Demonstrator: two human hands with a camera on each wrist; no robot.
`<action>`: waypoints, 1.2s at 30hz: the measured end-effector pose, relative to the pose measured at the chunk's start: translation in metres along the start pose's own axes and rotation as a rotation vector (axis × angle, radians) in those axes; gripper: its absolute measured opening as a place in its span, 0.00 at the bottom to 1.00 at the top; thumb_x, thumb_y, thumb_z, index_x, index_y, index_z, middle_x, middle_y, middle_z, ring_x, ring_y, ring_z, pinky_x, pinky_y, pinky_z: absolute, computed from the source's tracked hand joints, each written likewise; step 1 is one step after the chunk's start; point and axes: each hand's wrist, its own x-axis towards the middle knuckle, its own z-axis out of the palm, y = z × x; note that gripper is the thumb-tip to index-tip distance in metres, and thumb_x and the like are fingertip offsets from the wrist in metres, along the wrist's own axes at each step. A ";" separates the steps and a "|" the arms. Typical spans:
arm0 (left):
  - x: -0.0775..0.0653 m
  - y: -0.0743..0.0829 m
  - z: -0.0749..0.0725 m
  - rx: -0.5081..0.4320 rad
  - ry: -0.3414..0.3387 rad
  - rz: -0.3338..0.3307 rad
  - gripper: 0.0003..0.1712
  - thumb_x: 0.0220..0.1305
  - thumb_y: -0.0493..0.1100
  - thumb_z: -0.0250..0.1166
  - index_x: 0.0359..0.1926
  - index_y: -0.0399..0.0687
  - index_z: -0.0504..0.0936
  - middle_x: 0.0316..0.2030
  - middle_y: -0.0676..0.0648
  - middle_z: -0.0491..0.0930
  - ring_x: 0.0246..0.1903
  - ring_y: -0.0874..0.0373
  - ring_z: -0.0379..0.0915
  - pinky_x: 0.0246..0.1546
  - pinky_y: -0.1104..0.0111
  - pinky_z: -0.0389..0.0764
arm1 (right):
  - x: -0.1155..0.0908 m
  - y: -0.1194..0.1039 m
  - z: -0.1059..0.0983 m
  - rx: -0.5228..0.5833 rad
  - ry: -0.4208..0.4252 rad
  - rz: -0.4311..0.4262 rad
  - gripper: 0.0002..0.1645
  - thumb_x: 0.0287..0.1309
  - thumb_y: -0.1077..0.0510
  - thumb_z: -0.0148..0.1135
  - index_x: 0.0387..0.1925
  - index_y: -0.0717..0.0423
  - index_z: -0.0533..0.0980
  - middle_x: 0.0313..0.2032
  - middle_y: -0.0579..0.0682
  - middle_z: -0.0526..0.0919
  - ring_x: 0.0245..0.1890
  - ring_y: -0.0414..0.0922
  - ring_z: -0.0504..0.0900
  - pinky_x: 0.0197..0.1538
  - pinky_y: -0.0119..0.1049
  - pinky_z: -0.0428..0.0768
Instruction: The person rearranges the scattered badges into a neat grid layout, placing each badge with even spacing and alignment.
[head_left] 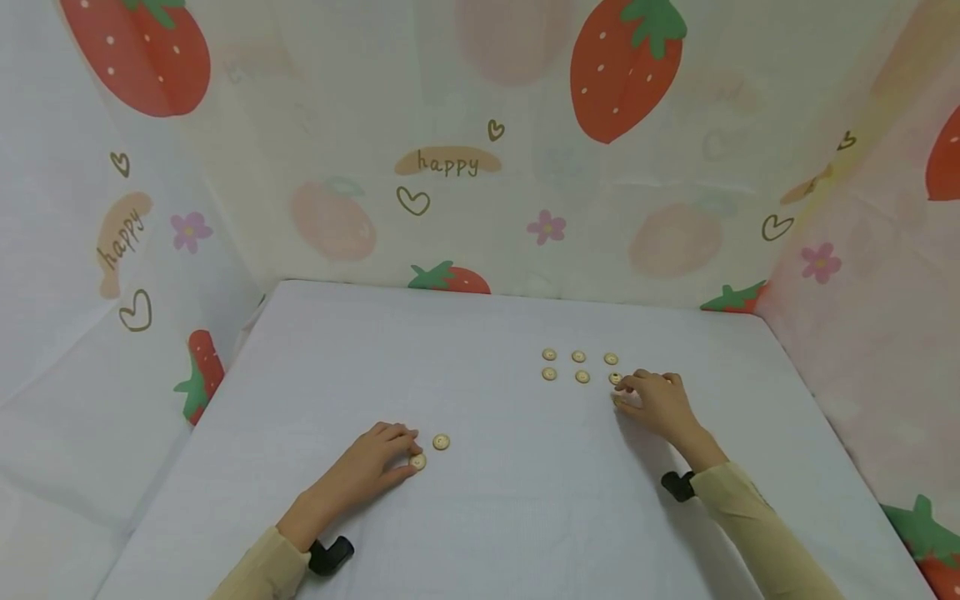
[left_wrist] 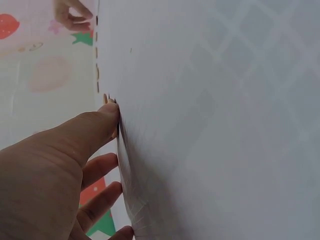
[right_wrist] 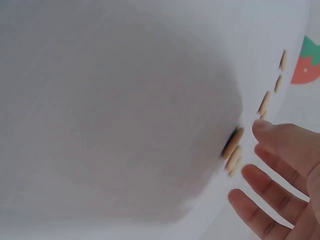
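Observation:
Small round wooden buttons lie on the white table. My left hand [head_left: 365, 467] pinches one button [head_left: 417, 461] between thumb and fingers, low at the table surface; in the left wrist view the thumb [left_wrist: 102, 116] covers most of it. Just beyond it lies another button [head_left: 441, 442]. My right hand [head_left: 660, 405] hovers beside two short rows of buttons, its fingertips over the near right end, next to a button [head_left: 618, 400]. In the right wrist view its fingers [right_wrist: 272, 182] are spread apart, with a button [right_wrist: 233, 143] close by but not gripped.
The far row includes a button [head_left: 550, 354] at its left end. A white cloth covers the table [head_left: 480, 533]. Strawberry-patterned curtains [head_left: 450, 225] rise at the back and both sides. Black wrist mounts [head_left: 331, 556] stick out below both sleeves.

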 end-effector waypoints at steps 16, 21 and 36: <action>0.001 -0.001 -0.001 0.006 -0.005 0.007 0.11 0.61 0.51 0.62 0.43 0.56 0.80 0.54 0.49 0.75 0.55 0.53 0.67 0.54 0.54 0.70 | 0.013 -0.045 0.007 0.034 0.017 -0.085 0.13 0.49 0.53 0.69 0.38 0.52 0.81 0.36 0.46 0.82 0.39 0.45 0.79 0.55 0.56 0.63; 0.002 0.000 -0.002 0.008 -0.006 0.014 0.11 0.61 0.50 0.63 0.43 0.54 0.80 0.54 0.49 0.75 0.53 0.53 0.68 0.53 0.54 0.71 | 0.017 -0.058 0.010 0.024 0.041 -0.136 0.13 0.48 0.53 0.69 0.37 0.51 0.81 0.35 0.45 0.81 0.39 0.44 0.80 0.54 0.56 0.64; 0.002 -0.002 0.001 0.016 0.006 0.034 0.11 0.60 0.49 0.63 0.43 0.53 0.80 0.53 0.47 0.75 0.53 0.52 0.68 0.53 0.55 0.71 | 0.033 -0.093 0.010 0.049 0.022 -0.203 0.12 0.49 0.52 0.69 0.38 0.49 0.81 0.35 0.44 0.81 0.39 0.42 0.80 0.54 0.53 0.65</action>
